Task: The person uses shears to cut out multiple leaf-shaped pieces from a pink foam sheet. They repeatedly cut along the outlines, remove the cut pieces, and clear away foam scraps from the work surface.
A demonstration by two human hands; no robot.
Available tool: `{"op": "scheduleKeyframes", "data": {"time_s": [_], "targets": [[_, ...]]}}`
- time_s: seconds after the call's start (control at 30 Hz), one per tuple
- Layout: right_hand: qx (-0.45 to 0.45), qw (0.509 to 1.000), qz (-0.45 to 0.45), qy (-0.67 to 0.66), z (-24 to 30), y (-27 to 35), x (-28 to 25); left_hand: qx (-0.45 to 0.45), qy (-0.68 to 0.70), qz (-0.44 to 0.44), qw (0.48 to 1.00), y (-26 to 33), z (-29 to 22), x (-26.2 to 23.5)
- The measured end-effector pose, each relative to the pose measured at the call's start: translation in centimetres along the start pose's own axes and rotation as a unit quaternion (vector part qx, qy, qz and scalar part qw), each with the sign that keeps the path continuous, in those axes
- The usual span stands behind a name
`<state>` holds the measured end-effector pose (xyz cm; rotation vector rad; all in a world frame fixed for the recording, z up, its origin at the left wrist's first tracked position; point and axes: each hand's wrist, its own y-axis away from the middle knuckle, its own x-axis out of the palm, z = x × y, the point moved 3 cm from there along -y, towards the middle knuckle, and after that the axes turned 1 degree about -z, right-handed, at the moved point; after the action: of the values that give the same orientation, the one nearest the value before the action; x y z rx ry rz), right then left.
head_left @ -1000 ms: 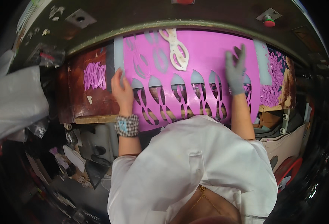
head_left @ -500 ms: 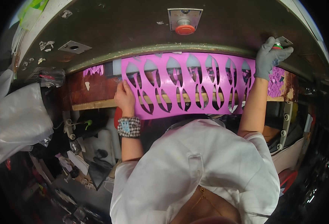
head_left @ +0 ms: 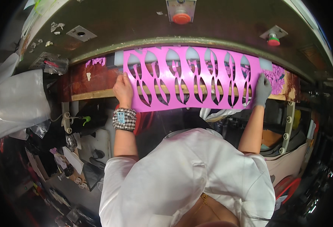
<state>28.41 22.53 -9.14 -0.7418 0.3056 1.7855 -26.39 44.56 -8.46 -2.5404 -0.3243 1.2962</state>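
Left hand (head_left: 123, 90) and gloved right hand (head_left: 263, 91) pinch the perforated pink sheet (head_left: 190, 90), whose slim strips (head_left: 183, 62) between them could tear under uneven pulling!

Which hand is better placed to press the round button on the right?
Probably the gloved right hand: it's much nearer that push button than the bare left hand. Both grip the punched pink sheet, so it'd have to let go.
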Motion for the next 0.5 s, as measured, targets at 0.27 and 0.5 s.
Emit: {"op": "scheduleKeyframes", "data": {"time_s": [0.27,0.5], "targets": [[-0.024,0.997,0.015,-0.074,0.7,2.4,-2.2,0.03,0.078,0.018,0.996,2.1,1.4,-1.7],[-0.128,0.95,0.156,-0.237,13.5,9.8,5.9,-0.074,0.06,0.09,0.991,4.3,0.6,-6.5]]}}
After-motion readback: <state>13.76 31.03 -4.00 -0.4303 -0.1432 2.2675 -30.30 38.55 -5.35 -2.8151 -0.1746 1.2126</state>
